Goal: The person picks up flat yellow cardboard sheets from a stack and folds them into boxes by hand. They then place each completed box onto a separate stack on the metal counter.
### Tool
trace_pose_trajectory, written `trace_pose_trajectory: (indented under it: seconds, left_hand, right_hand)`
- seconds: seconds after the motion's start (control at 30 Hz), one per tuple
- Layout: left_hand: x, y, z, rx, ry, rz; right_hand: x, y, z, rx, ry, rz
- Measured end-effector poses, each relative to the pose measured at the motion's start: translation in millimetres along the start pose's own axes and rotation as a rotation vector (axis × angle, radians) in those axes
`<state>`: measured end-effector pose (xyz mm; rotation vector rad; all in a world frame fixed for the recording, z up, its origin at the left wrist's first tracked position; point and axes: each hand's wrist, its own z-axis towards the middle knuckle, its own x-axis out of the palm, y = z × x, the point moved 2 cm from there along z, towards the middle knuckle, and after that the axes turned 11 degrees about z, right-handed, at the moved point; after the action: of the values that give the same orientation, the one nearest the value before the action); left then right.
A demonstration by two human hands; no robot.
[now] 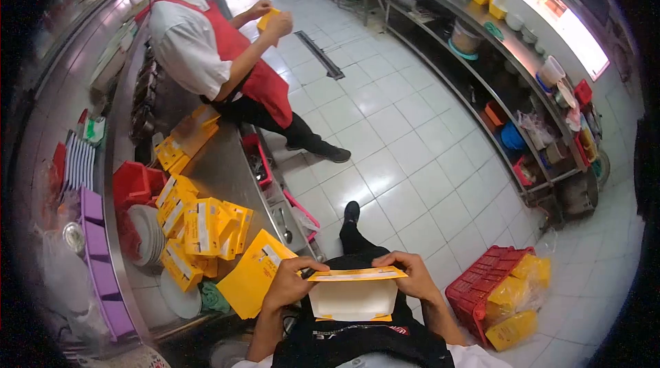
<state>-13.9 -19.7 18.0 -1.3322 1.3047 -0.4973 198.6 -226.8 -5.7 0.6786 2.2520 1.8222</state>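
A yellow cardboard food box (354, 296) is held low in front of my body, its white inside facing me and a yellow flap along its top edge. My left hand (290, 281) grips the left end of that flap, thumb on top. At the right end, my right hand (407, 274) pinches the same edge between thumb and fingers. Flat yellow box blanks (256, 277) lie fanned on the counter just left of my left hand. Beyond them is a heap of folded yellow boxes (203, 227).
A co-worker in a red apron (237, 45) stands ahead on the left, holding a yellow piece (267, 19). White plates (143, 234) and a purple divided bin (103, 265) line the left. A red crate (474, 292) with yellow packs sits on the floor at right. Steel shelving (474, 45) runs behind.
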Motion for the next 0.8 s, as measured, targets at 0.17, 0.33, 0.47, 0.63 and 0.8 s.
trace_pose_trajectory:
  seconds: [0.17, 0.33, 0.47, 0.63, 0.8]
  left_hand:
    - [32, 67, 12, 0.186, 0.255, -0.764]
    - [64, 63, 17, 0.416, 0.347, -1.255]
    - [94, 92, 29, 0.323, 0.161, -1.373]
    - [113, 125, 28, 0.068, -0.037, -1.400]
    - [112, 122, 34, -0.030, -0.192, -1.322]
  right_hand:
    - [-3, -46, -9, 0.164, 0.163, 0.670]
    - [2, -62, -10, 0.032, 0.277, 0.825]
    - [6, -93, 7, -0.176, 0.124, 0.847]
    - [3, -120, 2, -0.074, -0.142, 0.761]
    - [0, -89, 16, -0.038, -0.235, 0.615]
